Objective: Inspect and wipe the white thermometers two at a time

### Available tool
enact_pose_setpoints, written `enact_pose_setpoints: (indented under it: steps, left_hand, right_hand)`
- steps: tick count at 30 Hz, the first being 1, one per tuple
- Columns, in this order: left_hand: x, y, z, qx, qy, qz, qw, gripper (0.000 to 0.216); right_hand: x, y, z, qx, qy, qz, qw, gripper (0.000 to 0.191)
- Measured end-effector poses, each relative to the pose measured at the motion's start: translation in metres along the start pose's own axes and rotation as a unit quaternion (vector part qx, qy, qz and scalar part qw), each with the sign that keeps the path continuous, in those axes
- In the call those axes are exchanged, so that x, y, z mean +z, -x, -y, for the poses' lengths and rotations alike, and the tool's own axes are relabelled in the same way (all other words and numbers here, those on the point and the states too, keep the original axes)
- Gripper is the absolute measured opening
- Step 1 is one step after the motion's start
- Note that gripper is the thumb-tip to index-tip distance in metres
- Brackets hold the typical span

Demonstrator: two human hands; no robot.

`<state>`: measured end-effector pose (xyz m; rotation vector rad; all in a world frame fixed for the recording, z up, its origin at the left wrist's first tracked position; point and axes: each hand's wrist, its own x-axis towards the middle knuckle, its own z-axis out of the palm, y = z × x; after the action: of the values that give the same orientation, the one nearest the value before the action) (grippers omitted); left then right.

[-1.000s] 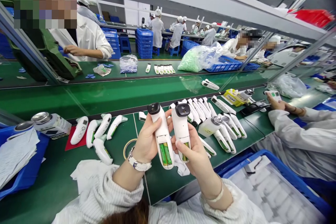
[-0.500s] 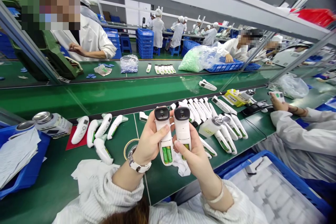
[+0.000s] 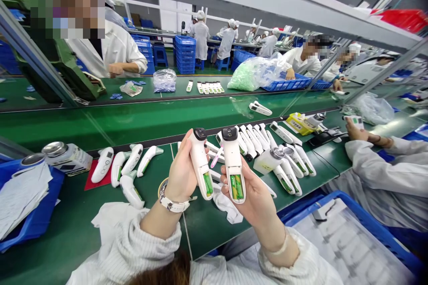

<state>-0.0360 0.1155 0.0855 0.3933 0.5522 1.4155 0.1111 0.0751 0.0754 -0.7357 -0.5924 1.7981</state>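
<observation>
My left hand is closed around a white infrared thermometer with a dark sensor head. Its battery compartment is uncovered and green batteries show inside. In my right hand is a second white thermometer, upright, its compartment uncovered over green batteries. The two thermometers are a little apart, side by side above the bench. Behind them lies a pink-handled tool, partly hidden. A white cloth rests on the bench below my hands.
Several white thermometers lie in rows to the right, around metal-topped bottles. More thermometers lie at left, near a red sheet and a blue bin. A green conveyor runs behind. A co-worker's hand is at right.
The two thermometers have moved apart at the bottom and tilted, the left one turned partly sideways. A thermometer on the conveyor has shifted slightly left. The co-worker's hand across has moved right.
</observation>
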Motion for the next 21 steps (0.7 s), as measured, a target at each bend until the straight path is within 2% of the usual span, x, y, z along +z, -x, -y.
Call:
enact_pose_setpoints:
  steps: [4,7,13,21]
  left_hand:
    - [0.0036,0.0018,-0.0027,-0.053,0.030,0.029,0.998,0.038]
    - [0.0051,0.0033,-0.0031,-0.074,0.034,0.053,0.995,0.038]
    - [0.0032,0.0020,-0.0022,-0.031,0.021,0.044,0.998,0.030]
    - [-0.0006,0.0027,0.0014,-0.020,-0.019,0.017,0.999,0.033]
  right_hand:
    - [-0.0061,0.0010,-0.0008,0.012,-0.004,0.031,0.999,0.046]
    - [-0.0092,0.0020,-0.0022,0.019,0.019,0.030,0.999,0.048]
    - [-0.0086,0.0050,-0.0040,0.001,0.049,0.038,0.998,0.066]
    - [-0.0083,0.0051,-0.0046,-0.029,0.087,0.050,0.995,0.069]
